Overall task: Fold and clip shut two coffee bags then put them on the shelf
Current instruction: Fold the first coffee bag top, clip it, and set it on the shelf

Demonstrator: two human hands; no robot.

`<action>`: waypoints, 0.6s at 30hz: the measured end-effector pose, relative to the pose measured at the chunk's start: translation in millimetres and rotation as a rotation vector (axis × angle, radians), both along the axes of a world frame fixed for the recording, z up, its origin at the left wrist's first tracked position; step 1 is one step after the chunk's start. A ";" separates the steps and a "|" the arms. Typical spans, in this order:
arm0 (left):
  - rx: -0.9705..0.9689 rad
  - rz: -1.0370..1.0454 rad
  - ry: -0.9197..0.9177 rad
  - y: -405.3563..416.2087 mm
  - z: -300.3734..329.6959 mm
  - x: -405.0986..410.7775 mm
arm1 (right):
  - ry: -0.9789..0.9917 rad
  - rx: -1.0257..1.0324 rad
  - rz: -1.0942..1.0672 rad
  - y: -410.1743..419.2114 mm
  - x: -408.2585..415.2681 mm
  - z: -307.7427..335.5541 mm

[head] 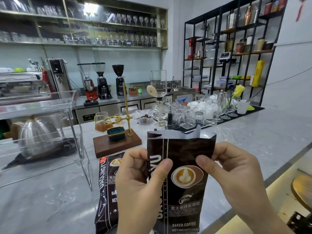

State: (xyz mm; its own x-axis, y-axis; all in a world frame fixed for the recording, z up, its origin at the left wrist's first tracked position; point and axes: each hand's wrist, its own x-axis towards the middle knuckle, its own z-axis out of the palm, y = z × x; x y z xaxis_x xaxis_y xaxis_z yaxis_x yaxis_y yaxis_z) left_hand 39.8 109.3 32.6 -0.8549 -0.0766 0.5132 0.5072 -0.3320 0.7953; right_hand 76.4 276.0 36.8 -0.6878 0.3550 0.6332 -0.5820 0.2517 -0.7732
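Observation:
I hold a dark brown coffee bag (184,149) upright in front of me, its cut top open and showing silver lining. My left hand (140,179) pinches its left edge with the thumb on the front. On the right edge my right hand (236,173) grips it the same way. A second coffee bag (105,191) of the same kind lies flat on the marble counter (50,208), partly hidden behind my left hand. No clip is visible. A clear acrylic shelf (74,115) stands on the counter at the left.
A steel kettle (36,134) sits inside the acrylic shelf. Behind the bags are a wooden pour-over stand (116,144) with a brass pole, a syphon brewer (158,98) and several upturned glasses (190,115) on a black mat. A black wall rack (224,53) stands at the far right.

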 end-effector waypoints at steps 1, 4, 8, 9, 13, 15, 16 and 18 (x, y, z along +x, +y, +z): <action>0.030 -0.013 -0.019 -0.5 0.7 -1.4 | 0.007 0.001 0.009 0.6 -0.4 0.5; 0.069 -0.062 -0.072 -0.2 4.8 -3.0 | 0.020 -0.027 0.111 -0.1 -1.4 2.1; -0.020 -0.092 -0.044 -1.8 9.1 -0.1 | -0.034 -0.139 0.212 -4.5 -0.4 5.7; -0.062 -0.090 -0.017 -2.4 8.6 -0.6 | -0.043 -0.157 0.224 -5.0 -1.2 5.9; -0.130 -0.082 0.013 -3.5 6.0 -2.6 | -0.059 -0.146 0.304 -3.4 -7.6 4.3; -0.136 -0.073 0.006 -3.4 4.1 -3.8 | -0.060 -0.150 0.290 -1.8 -9.1 2.8; -0.139 -0.070 0.000 -3.0 3.0 -4.2 | -0.061 -0.160 0.287 -2.0 -9.2 2.0; -0.142 -0.059 -0.010 -2.5 1.3 -4.4 | -0.063 -0.174 0.285 -3.5 -9.3 -0.7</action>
State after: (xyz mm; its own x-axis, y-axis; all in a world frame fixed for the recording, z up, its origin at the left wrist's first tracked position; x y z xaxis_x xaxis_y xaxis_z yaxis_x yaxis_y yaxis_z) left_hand 35.4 106.8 33.8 -0.8611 0.0467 0.5063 0.4815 -0.2451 0.8415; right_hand 67.1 272.5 36.1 -0.8105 0.2420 0.5334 -0.5599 -0.0530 -0.8269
